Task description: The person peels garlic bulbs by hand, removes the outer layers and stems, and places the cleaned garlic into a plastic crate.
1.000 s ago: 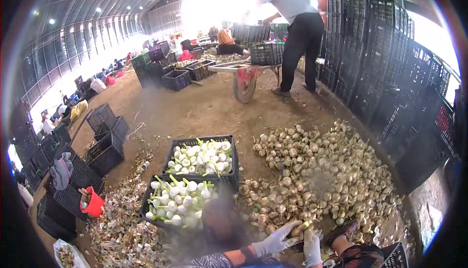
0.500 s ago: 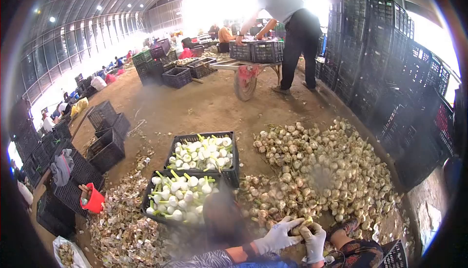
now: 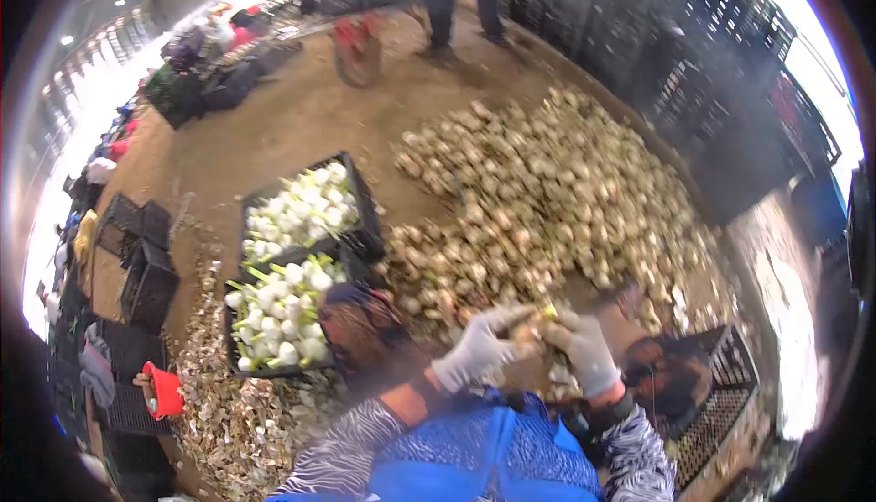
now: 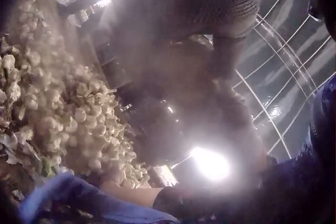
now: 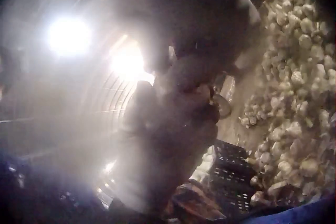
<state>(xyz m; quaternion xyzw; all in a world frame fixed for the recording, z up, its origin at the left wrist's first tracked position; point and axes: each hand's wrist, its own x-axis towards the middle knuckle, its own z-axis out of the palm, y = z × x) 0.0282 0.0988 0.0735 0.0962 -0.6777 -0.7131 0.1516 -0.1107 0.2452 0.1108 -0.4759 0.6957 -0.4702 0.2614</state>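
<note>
In white gloves, my left hand [image 3: 479, 347] and right hand [image 3: 584, 351] meet over my lap in the head view. Between them is a garlic bulb [image 3: 527, 332] with brownish skin and a pale green stem end. The left fingers grip it from one side, and the right fingers and thumb pinch it near the stem. Just beyond the hands spreads a big heap of unpeeled garlic [image 3: 538, 196]. Both wrist views are dim and hazy; a knit glove [image 4: 231, 3] shows at the top of the left one, and the bulb's details are lost there.
Two black crates [image 3: 367, 214] of white peeled garlic stand left of the heap. Loose skins [image 3: 228, 411] cover the floor beside a red bucket [image 3: 164, 390]. Another black crate [image 3: 721, 402] is by my right knee. Stacked crates [image 3: 630, 36] line the right; a person's legs [image 3: 461, 0] stand beyond.
The head view has tilted down, bringing my lap and blue apron in. Both hands stay together at the bulb. Earlier, the person at the wheelbarrow shifted crates; now only the legs show.
</note>
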